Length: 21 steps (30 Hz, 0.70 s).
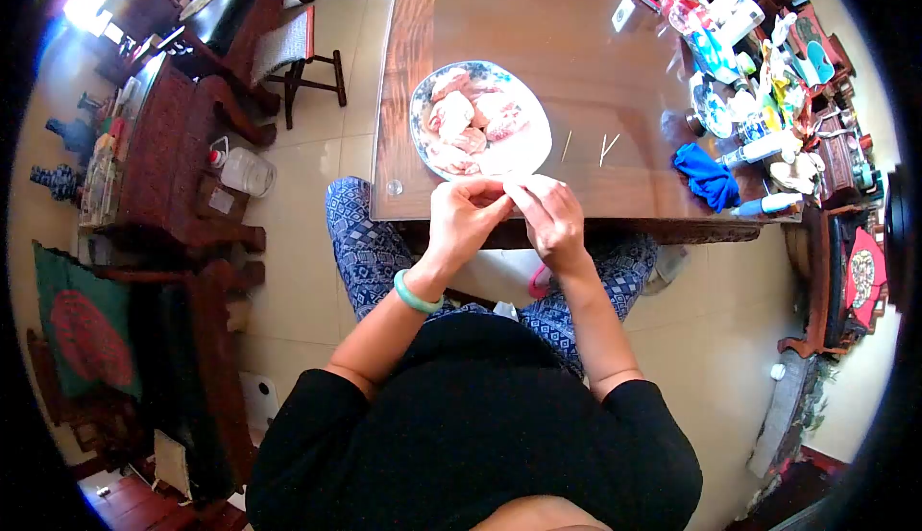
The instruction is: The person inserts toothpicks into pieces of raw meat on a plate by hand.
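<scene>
While left hand [468, 212] touches right hand [549, 216] — plate [524, 148], long axis slanting near-right.

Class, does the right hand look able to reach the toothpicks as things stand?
Probably yes: the toothpicks lie just beyond the right hand, with only bare tabletop visible between.

Pretty messy heap of packets and wrappers [738, 104] along the right side of the table [576, 41], plus a bunched-up blue cloth [706, 177] near the corner. Over left there's a little pale-seated stool [282, 51] on the tiled floor [312, 185], and a big red-capped jug [250, 174] just beside some chunky dark wood furniture [173, 161]. Green cloth [58, 291] further down, with a reddish patch on it.
</scene>
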Each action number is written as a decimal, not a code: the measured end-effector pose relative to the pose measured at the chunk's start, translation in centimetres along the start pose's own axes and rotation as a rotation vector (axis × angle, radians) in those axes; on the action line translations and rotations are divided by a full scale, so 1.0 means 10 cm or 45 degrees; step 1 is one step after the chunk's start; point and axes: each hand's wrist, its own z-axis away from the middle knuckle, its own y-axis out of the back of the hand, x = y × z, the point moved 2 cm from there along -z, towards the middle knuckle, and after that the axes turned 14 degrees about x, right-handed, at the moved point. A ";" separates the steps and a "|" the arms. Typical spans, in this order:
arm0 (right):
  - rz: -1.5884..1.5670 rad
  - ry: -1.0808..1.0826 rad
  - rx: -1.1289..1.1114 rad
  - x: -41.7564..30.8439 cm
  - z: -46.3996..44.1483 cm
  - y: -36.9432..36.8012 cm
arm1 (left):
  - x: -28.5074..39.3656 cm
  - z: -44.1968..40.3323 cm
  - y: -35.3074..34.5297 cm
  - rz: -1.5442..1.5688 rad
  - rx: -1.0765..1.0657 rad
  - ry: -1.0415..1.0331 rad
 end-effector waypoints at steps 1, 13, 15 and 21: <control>-0.004 0.025 -0.005 0.01 -0.02 0.01 | -0.04 0.00 0.01 -0.017 -0.014 -0.005; 0.031 -0.455 0.006 0.35 -0.12 -0.12 | 0.16 -0.06 0.18 -0.645 0.259 -0.825; -0.188 -0.784 0.092 0.43 -0.19 -0.17 | 0.12 -0.13 0.16 -0.749 0.295 -0.997; -0.249 -0.984 -0.083 0.55 -0.36 -0.22 | 0.03 -0.24 0.13 -0.987 0.197 -1.172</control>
